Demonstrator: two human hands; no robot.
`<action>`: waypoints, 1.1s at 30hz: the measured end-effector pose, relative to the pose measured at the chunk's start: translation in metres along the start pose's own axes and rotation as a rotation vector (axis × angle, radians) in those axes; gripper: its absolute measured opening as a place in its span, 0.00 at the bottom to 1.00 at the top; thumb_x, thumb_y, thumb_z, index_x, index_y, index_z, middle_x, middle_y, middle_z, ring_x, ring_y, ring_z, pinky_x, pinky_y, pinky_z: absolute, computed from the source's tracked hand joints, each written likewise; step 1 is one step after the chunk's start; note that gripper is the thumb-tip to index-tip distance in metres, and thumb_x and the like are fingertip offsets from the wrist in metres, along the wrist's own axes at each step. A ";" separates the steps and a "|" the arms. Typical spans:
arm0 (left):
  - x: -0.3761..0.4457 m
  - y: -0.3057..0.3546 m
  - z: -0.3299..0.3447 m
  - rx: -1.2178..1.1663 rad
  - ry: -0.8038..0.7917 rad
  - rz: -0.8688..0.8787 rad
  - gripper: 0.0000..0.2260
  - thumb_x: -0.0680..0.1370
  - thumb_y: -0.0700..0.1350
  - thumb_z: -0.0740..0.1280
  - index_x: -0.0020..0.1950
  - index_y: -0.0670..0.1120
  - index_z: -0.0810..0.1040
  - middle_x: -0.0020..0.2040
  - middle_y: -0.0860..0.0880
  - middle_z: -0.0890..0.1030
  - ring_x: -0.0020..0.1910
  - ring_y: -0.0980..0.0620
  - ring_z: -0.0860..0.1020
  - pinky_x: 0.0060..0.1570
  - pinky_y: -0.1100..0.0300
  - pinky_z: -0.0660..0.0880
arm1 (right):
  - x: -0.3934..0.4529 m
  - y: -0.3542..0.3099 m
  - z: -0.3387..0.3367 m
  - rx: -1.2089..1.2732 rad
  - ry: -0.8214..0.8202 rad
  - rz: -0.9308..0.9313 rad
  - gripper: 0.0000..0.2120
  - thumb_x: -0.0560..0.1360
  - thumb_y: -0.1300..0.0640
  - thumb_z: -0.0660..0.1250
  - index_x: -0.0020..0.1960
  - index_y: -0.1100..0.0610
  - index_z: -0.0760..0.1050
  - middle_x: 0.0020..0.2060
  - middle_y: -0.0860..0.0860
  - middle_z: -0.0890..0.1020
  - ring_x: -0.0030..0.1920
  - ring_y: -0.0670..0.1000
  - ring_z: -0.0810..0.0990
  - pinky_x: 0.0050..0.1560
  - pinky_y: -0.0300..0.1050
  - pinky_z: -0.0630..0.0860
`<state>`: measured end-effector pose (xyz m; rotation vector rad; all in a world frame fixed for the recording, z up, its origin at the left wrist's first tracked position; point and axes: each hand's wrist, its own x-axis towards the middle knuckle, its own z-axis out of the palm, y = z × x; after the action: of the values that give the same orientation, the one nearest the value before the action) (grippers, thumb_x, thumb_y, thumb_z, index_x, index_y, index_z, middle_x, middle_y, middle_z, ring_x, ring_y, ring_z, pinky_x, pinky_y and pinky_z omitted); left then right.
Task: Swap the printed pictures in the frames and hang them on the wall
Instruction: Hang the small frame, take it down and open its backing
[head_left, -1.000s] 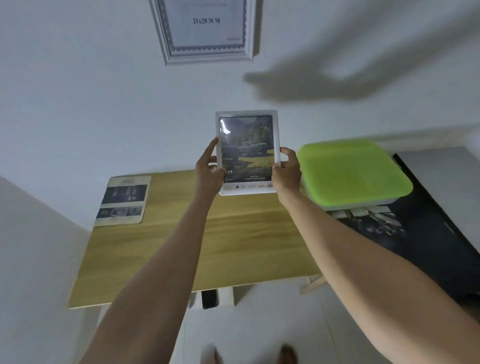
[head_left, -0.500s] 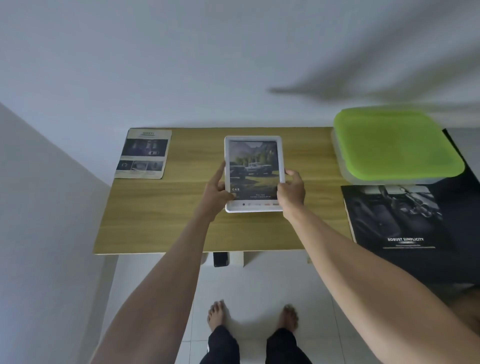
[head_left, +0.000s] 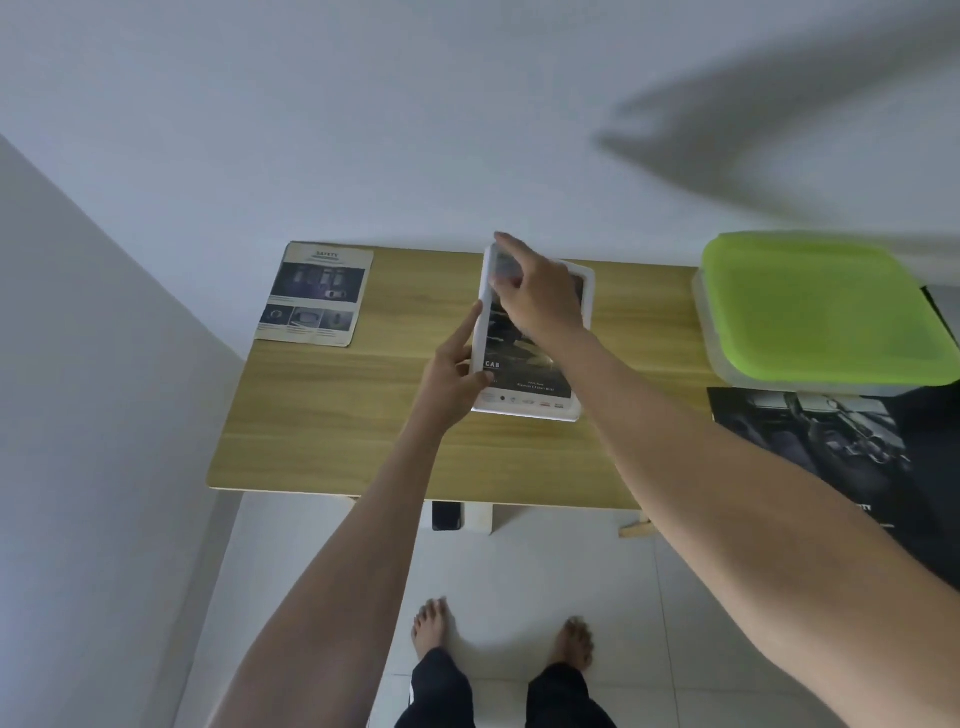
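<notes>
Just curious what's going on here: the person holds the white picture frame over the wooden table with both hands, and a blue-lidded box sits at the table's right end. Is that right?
Not quite: in the head view the lid of the box is bright green, not blue. The rest stands: left hand and right hand hold the white picture frame over the wooden table.
</notes>
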<state>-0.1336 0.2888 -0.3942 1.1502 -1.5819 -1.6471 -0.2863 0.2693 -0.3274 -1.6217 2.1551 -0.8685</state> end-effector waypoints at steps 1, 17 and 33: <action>-0.001 0.001 0.001 0.030 0.005 0.015 0.42 0.74 0.29 0.68 0.76 0.66 0.62 0.48 0.42 0.83 0.38 0.48 0.78 0.41 0.51 0.78 | 0.004 -0.007 -0.001 -0.016 -0.020 -0.017 0.23 0.81 0.52 0.65 0.75 0.47 0.69 0.50 0.52 0.84 0.38 0.47 0.79 0.44 0.41 0.78; -0.003 0.020 0.010 -0.139 -0.026 -0.044 0.43 0.73 0.40 0.76 0.80 0.57 0.56 0.54 0.42 0.84 0.51 0.46 0.84 0.49 0.52 0.81 | 0.017 -0.014 -0.015 -0.034 0.082 0.051 0.29 0.73 0.66 0.69 0.73 0.53 0.73 0.63 0.54 0.81 0.63 0.54 0.79 0.63 0.49 0.77; 0.044 0.035 -0.026 -0.217 -0.122 -0.214 0.30 0.76 0.32 0.69 0.75 0.53 0.70 0.55 0.48 0.85 0.53 0.49 0.83 0.52 0.49 0.77 | -0.011 0.044 -0.092 0.820 -0.001 0.333 0.27 0.71 0.67 0.69 0.66 0.47 0.80 0.41 0.54 0.83 0.41 0.51 0.83 0.47 0.45 0.82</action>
<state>-0.1366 0.2335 -0.3660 1.1548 -1.3468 -2.0081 -0.3689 0.3129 -0.2858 -0.8282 1.6349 -1.3757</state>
